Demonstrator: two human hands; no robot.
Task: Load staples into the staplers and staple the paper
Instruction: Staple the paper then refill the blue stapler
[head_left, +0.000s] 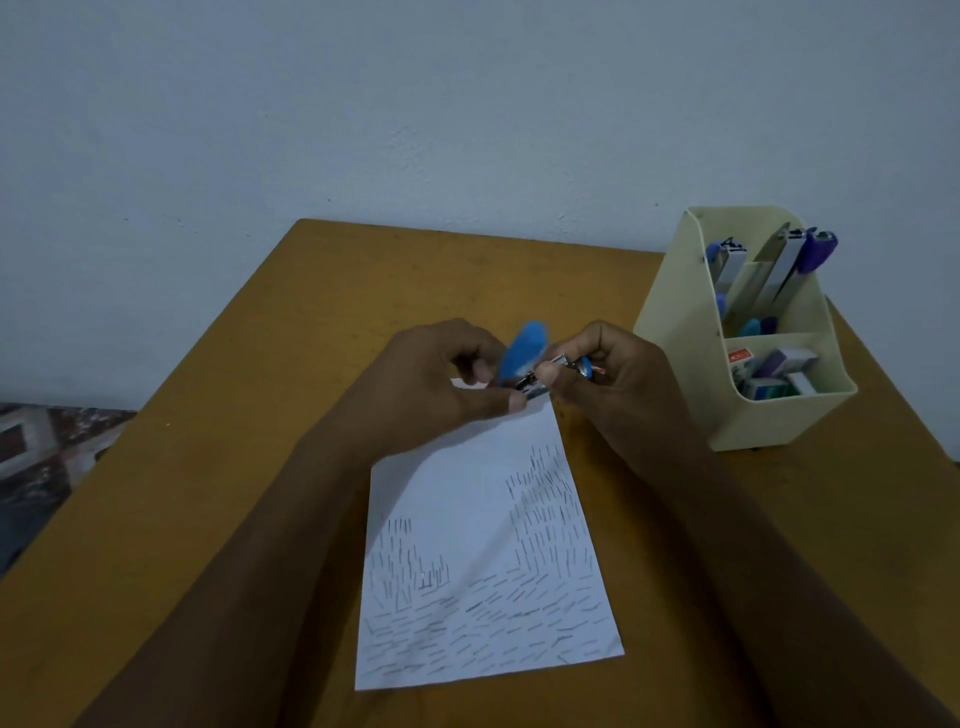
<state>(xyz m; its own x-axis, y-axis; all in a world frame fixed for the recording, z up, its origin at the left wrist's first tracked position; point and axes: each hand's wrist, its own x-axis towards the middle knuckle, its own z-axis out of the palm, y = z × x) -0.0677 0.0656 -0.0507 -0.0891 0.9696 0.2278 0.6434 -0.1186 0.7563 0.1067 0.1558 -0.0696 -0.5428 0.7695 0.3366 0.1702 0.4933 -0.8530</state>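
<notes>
A blue stapler (524, 353) is held above the far end of the paper, its blue top swung up and open and its metal channel exposed. My left hand (441, 384) grips its near end between thumb and fingers. My right hand (613, 379) pinches the metal channel from the right. Whether staples sit between my fingers is too blurred to tell. The white paper (483, 561) lies flat on the table and carries many rows of staples.
A cream desk organiser (779, 415) stands at the right on the brown table (208, 493); it holds other staplers (789, 265) upright and small staple boxes (774, 374) in its front pocket. A wall lies behind the table. The floor shows at left.
</notes>
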